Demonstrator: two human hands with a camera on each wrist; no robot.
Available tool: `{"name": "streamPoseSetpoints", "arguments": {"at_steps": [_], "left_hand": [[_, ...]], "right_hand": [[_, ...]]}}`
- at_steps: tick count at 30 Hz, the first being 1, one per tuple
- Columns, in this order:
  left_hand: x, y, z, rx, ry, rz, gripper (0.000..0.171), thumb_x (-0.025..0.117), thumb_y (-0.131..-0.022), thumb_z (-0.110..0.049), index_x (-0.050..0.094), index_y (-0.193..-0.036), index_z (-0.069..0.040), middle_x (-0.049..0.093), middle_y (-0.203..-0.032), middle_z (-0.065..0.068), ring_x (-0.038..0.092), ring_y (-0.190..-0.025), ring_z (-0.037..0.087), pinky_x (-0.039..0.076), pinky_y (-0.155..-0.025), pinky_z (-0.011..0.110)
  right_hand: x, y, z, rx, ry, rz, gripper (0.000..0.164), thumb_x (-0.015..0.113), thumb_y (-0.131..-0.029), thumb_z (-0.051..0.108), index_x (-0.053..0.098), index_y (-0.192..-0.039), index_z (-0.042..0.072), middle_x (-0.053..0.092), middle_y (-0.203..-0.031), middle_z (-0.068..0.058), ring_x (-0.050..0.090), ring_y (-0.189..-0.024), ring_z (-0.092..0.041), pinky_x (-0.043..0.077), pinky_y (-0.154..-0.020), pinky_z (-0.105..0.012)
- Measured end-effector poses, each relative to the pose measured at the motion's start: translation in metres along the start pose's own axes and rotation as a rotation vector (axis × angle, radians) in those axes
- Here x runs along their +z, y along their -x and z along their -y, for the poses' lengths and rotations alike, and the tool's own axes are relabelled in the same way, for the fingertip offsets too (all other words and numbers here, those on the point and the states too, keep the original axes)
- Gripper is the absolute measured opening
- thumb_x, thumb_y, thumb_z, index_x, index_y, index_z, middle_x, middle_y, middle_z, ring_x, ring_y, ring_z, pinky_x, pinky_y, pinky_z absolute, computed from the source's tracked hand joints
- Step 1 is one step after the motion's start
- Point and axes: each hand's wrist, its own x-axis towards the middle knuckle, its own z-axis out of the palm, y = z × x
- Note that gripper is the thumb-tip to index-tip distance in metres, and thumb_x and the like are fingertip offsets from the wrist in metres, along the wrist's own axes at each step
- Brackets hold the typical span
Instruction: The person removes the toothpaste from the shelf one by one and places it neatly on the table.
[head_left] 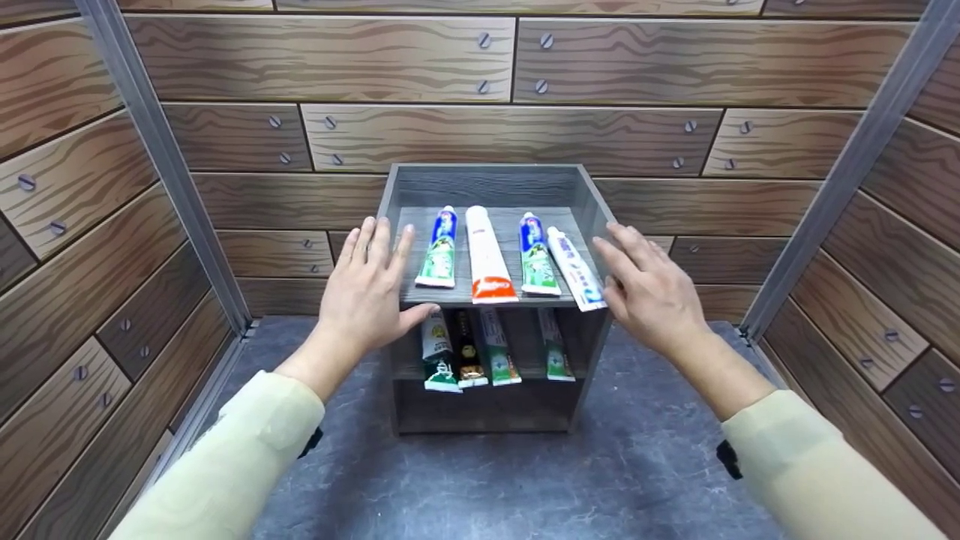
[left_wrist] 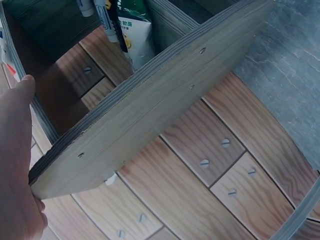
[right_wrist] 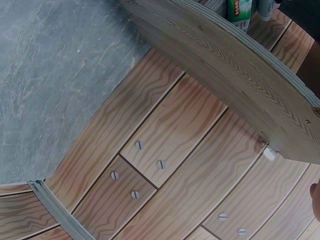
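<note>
A small grey wood-grain shelf unit (head_left: 489,187) stands between my hands. My left hand (head_left: 361,296) rests at its left side panel (left_wrist: 150,115), fingers straight, thumb along the front edge of the top shelf. My right hand (head_left: 651,289) is at the right panel (right_wrist: 225,65), fingers loosely bent, fingertips at the rim. On the top shelf lie a blue-green toothpaste tube (head_left: 442,251), a white tube with a red end (head_left: 489,259), another blue-green toothpaste tube (head_left: 537,255), and a white-and-blue toothpaste tube (head_left: 576,268), whose lower end overhangs the front edge beside my right thumb.
Several more tubes, among them a black-and-gold tube (head_left: 469,352) and a green-ended tube (head_left: 555,349), lie on the middle shelf. Wood-plank-patterned walls (head_left: 412,60) enclose the back and sides, with grey metal posts (head_left: 161,135) at the corners. Below is a grey marbled floor (head_left: 480,487).
</note>
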Motion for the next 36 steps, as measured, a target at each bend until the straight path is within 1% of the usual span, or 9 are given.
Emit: {"name": "streamPoseSetpoints", "arguments": {"at_steps": [6,11,19,24,29,34,36], "left_hand": [[-0.001,-0.002,0.0,-0.006,-0.007,0.012,0.111,0.058,-0.093,-0.079,0.024,-0.169,-0.005,0.028,-0.167,0.033,0.023,-0.157,0.047,0.013,-0.131,0.052],[0.0,-0.002,0.0,-0.005,0.004,0.002,0.11,0.059,-0.093,-0.078,0.026,-0.168,-0.004,0.03,-0.166,0.033,0.023,-0.157,0.047,0.015,-0.131,0.052],[-0.002,0.001,0.004,0.0,0.001,0.006,0.113,0.06,-0.092,-0.078,0.026,-0.168,-0.003,0.03,-0.166,0.032,0.024,-0.157,0.046,0.015,-0.131,0.052],[-0.004,0.001,0.008,0.021,-0.013,-0.01,0.113,0.06,-0.091,-0.079,0.026,-0.168,-0.004,0.034,-0.165,0.031,0.027,-0.157,0.045,0.017,-0.131,0.052],[-0.007,-0.002,0.013,0.012,0.023,-0.032,0.117,0.066,-0.086,-0.08,0.028,-0.168,-0.004,0.035,-0.166,0.03,0.029,-0.156,0.044,0.019,-0.13,0.053],[-0.009,-0.005,0.017,-0.023,0.052,0.007,0.122,0.068,-0.083,-0.083,0.026,-0.168,-0.006,0.03,-0.169,0.028,0.025,-0.158,0.042,0.016,-0.13,0.053],[-0.009,-0.006,0.018,-0.023,0.062,0.016,0.124,0.068,-0.082,-0.083,0.026,-0.168,-0.005,0.03,-0.169,0.027,0.024,-0.159,0.042,0.016,-0.13,0.054]], "right_hand": [[0.0,-0.002,-0.002,-0.002,0.004,0.013,0.055,0.065,-0.093,0.012,0.061,-0.147,0.005,0.053,-0.155,-0.018,0.056,-0.137,-0.04,0.049,-0.109,-0.061],[0.0,-0.001,-0.003,-0.002,0.007,0.021,0.055,0.064,-0.094,0.012,0.06,-0.148,0.005,0.052,-0.156,-0.018,0.054,-0.139,-0.04,0.047,-0.11,-0.061],[0.003,-0.002,0.0,0.0,-0.009,0.004,0.055,0.064,-0.093,0.011,0.061,-0.147,0.005,0.052,-0.155,-0.018,0.055,-0.137,-0.042,0.048,-0.11,-0.06],[0.003,-0.001,0.002,0.011,-0.015,-0.002,0.056,0.065,-0.092,0.01,0.061,-0.147,0.005,0.052,-0.156,-0.018,0.057,-0.137,-0.04,0.048,-0.11,-0.06],[0.002,0.0,0.002,0.036,-0.025,0.011,0.056,0.065,-0.092,0.01,0.06,-0.148,0.006,0.051,-0.157,-0.017,0.057,-0.136,-0.04,0.048,-0.11,-0.06],[0.002,0.0,0.003,0.057,-0.033,0.019,0.057,0.065,-0.092,0.01,0.06,-0.148,0.007,0.05,-0.158,-0.016,0.058,-0.134,-0.042,0.048,-0.111,-0.057],[0.002,-0.001,0.003,0.059,-0.037,0.014,0.057,0.065,-0.092,0.009,0.06,-0.148,0.006,0.051,-0.158,-0.016,0.058,-0.134,-0.043,0.048,-0.111,-0.056]]}}
